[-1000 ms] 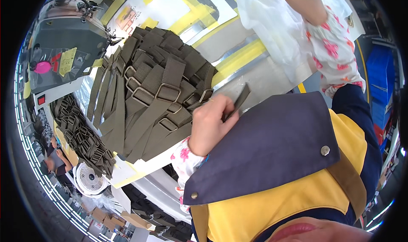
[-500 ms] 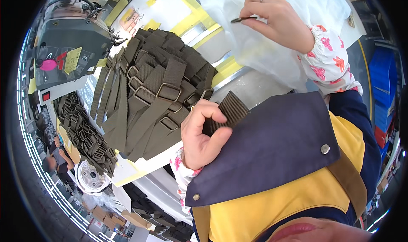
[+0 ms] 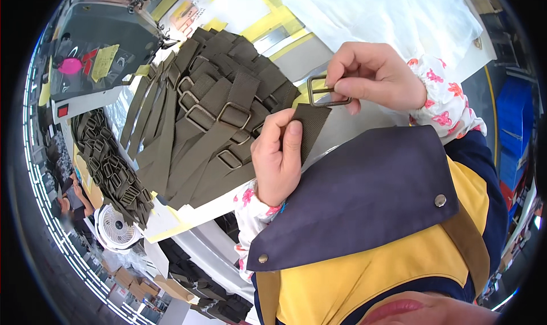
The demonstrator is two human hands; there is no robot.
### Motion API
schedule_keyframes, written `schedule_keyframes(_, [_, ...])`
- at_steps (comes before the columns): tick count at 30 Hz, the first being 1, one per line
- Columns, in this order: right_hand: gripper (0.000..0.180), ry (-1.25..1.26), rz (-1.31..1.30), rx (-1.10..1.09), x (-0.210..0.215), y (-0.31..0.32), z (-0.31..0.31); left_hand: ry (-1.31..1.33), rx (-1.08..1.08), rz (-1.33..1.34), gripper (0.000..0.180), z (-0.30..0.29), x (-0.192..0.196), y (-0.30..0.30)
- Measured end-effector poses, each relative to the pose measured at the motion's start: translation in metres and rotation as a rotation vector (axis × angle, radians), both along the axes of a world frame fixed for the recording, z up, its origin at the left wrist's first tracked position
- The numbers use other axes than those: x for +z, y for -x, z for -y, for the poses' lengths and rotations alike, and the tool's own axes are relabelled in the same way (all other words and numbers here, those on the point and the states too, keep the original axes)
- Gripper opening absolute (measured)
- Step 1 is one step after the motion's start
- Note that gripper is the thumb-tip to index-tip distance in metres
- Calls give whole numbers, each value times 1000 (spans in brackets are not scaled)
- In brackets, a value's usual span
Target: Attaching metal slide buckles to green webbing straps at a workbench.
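Between the thumb and fingers of my left hand (image 3: 277, 157) is a dark olive webbing strap (image 3: 312, 126), its cut end standing up and to the right. My right hand (image 3: 379, 77) pinches a bronze-coloured metal slide buckle (image 3: 329, 92) by its right side. The buckle is a rectangular frame with a centre bar, held just above the strap's end; whether the two touch I cannot tell. Left of my hands lies a heap of olive straps (image 3: 219, 91), many with the same kind of buckle threaded on. The lower part of the held strap is hidden behind my left hand.
A sewing machine (image 3: 105, 45) stands at the far left of the white table. A second bundle of buckled straps (image 3: 108, 165) hangs by the left edge, above a white fan (image 3: 117, 227). Translucent plastic sheeting (image 3: 382, 17) covers the far right. A person (image 3: 77, 196) sits further left.
My right hand has come down and left from over the plastic sheeting, bringing the buckle to the strap's end. My left hand has risen slightly with the strap.
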State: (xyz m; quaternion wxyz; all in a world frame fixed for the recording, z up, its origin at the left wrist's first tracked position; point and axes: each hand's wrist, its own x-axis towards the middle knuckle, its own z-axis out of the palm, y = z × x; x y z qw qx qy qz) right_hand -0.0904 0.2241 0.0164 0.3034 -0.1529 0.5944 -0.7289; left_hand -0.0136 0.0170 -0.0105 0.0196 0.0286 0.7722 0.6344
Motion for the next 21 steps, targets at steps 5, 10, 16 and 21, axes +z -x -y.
schedule_keyframes(5, [12,-44,111,20,3,1,8,65,39,-68,12,1,0,0])
schedule_keyframes(10, [12,-236,-466,444,12,22,-12,12,39,-36,12,10,-1,-4])
schedule_keyframes(16, [10,-232,-279,565,9,28,0,97,-238,-36,11,6,3,0])
schedule_keyframes(21, [13,-171,-20,579,-7,25,13,-23,-345,34,11,7,4,-2])
